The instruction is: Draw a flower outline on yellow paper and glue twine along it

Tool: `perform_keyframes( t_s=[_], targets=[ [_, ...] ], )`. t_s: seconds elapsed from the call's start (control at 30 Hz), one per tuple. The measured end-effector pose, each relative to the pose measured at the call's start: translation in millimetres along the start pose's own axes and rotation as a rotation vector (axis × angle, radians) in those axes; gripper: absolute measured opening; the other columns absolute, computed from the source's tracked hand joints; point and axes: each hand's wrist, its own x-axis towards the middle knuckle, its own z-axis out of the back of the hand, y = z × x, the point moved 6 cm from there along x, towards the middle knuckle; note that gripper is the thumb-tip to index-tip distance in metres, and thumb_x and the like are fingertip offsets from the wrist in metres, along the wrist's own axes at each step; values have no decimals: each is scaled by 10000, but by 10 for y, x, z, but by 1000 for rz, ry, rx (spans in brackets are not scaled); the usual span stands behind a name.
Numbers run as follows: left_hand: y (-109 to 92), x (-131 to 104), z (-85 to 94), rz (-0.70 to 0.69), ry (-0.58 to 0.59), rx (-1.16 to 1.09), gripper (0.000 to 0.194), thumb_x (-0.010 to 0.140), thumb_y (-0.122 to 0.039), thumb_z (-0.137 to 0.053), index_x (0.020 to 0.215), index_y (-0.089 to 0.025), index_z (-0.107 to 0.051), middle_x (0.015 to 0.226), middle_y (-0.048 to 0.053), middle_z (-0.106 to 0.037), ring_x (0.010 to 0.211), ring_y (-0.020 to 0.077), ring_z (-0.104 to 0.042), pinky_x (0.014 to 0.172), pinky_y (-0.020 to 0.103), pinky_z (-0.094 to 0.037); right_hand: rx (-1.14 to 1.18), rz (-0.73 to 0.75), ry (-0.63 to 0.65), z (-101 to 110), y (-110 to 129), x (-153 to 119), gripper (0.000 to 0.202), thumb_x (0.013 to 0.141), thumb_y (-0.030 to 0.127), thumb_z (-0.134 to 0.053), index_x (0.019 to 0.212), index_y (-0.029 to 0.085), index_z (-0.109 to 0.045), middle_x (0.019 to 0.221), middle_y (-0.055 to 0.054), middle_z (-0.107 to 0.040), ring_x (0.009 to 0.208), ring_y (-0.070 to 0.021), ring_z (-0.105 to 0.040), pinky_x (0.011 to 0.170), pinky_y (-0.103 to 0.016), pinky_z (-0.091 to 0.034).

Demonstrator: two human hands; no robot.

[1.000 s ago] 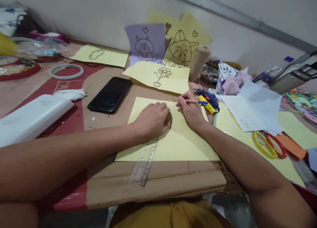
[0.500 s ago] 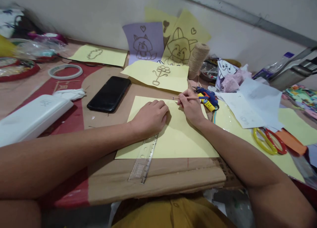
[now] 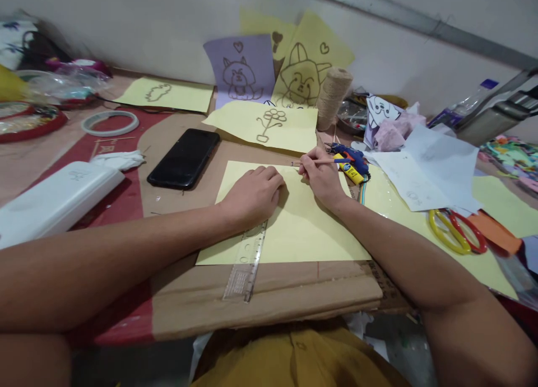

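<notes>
A sheet of plain yellow paper lies on brown cardboard in front of me. My left hand rests palm down on its left half, fingers together and slightly bent. From under that hand a clear plastic ruler sticks out toward me past the sheet's near edge; its far end is hidden. My right hand pinches a thin wooden pencil with a blue end, held nearly level at the sheet's far edge. Its tip points left, beside a small dark mark.
A black phone, white case and tape roll are on the left. Behind stand a flower drawing and a twine spool. To the right lie a glue stick, white papers and scissors.
The view has shifted slightly, moving the near things up in the picture. Both hands keep nearly the same place on the sheet, and the pencil stays in my right hand.
</notes>
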Motion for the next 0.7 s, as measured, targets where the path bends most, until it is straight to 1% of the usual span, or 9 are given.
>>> perform_keyframes(
  t_s=[0.13,0.33,0.47,0.6,0.63,0.7],
  targets=[
    [12,-6,2,-5,-22,-5,329,1091,-154,-477,1212,-105,-779,1244,198,-774,1157,345,-699,1041,501,-581,-14,-6,6,-5,18,-1,238,1070,351,-625,861,262,-554,749,25,-678,663,-120,-553,591,-236,-455],
    [11,1,-1,5,-18,2,325,1094,-152,-480,1212,-98,-778,1251,194,-771,1170,346,-701,1050,498,-579,-4,-9,6,-18,32,-19,215,1056,345,-624,872,263,-548,743,40,-667,672,-119,-568,590,-225,-469],
    [15,10,5,9,-34,10,295,1071,-144,-512,1182,-118,-784,1227,185,-774,1145,336,-708,1017,482,-581,5,-8,19,-32,46,0,215,1062,344,-623,878,260,-552,756,44,-673,688,-117,-581,595,-223,-458],
    [9,18,29,18,-46,14,256,1027,-136,-559,1146,-122,-784,1195,183,-776,1096,332,-709,973,469,-574,47,14,15,69,197,32,224,1081,365,-649,907,260,-556,764,43,-698,642,-104,-556,592,-227,-438],
    [5,18,35,22,-44,10,248,1017,-137,-565,1134,-125,-783,1185,180,-776,1084,331,-707,960,467,-571,61,28,20,113,254,22,242,1083,384,-667,907,261,-555,751,40,-699,629,-103,-551,593,-232,-441],
    [-2,19,41,27,-36,-2,233,1000,-147,-577,1115,-132,-780,1174,178,-775,1072,335,-700,938,465,-563,89,53,55,200,355,-44,303,1083,477,-707,922,268,-557,763,29,-713,623,-108,-561,586,-247,-446]
  ],
)
